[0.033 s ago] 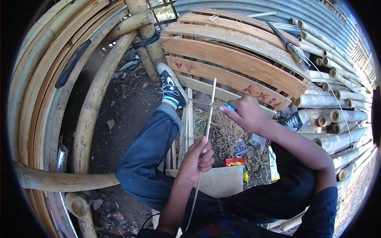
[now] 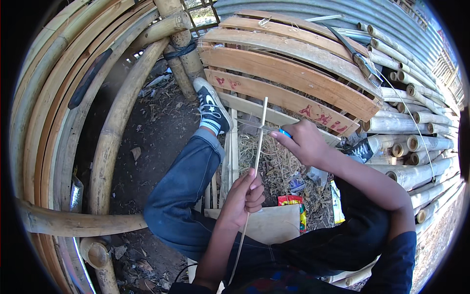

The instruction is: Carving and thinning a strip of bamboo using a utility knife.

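Observation:
My left hand (image 2: pixel 243 197) is closed around a thin pale bamboo strip (image 2: pixel 261 122), which slants upward with its top end free and its lower part running down toward my lap. My right hand (image 2: pixel 303 140) grips the blue handle of a knife (image 2: pixel 284 133). Its narrow blade points left and lies across the strip, touching it well above my left hand. Both hands are in front of me, over the ground between my legs; the right one is farther away.
A slatted wooden crate (image 2: pixel 289 63) stands ahead, with a long-bladed tool (image 2: pixel 360 61) on its right side. Bamboo poles (image 2: pixel 423 143) are stacked at right. Curved bamboo rails (image 2: pixel 113 122) rise at left. A flat board (image 2: pixel 276 224) and a red packet (image 2: pixel 290 200) lie below my hands.
The knife blade has tilted slightly, its tip a little higher, while still on the strip. My left hand and the strip stay almost where they were.

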`<state>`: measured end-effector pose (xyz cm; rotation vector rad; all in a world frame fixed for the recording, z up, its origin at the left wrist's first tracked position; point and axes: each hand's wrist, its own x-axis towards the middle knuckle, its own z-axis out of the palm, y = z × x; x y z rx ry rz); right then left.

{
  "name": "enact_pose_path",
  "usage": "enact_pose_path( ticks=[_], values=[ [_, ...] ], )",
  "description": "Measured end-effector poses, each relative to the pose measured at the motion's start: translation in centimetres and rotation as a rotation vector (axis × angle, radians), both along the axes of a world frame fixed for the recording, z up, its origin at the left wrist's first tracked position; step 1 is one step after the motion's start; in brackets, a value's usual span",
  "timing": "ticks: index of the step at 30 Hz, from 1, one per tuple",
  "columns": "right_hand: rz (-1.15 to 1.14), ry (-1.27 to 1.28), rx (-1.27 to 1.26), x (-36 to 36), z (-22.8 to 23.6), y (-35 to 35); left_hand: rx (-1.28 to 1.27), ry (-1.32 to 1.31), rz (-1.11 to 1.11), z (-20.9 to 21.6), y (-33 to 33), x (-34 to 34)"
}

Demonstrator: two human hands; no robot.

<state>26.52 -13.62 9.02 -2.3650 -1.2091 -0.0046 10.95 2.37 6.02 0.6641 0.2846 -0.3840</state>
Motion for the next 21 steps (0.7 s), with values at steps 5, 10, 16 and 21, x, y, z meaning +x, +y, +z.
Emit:
enact_pose_path(
  ticks=[5,10,16,21],
  values=[
    [0.175,-0.207,-0.116,-1.2,-0.5,-0.1,0.005,0.029,-0.008,-0.2,-0.2,-0.3],
    [-0.012,-0.047,0.040,1.4,-0.8,-0.8,0.047,0.006,0.013,-0.1,0.0,-1.3],
    [0.124,-0.063,0.066,0.1,-0.7,0.2,0.036,-0.035,0.034,0.2,-0.3,-1.8],
    [0.083,-0.069,-0.014,-1.2,-0.6,0.9,-0.015,0.016,0.021,-0.8,-0.2,-1.3]
  ],
)
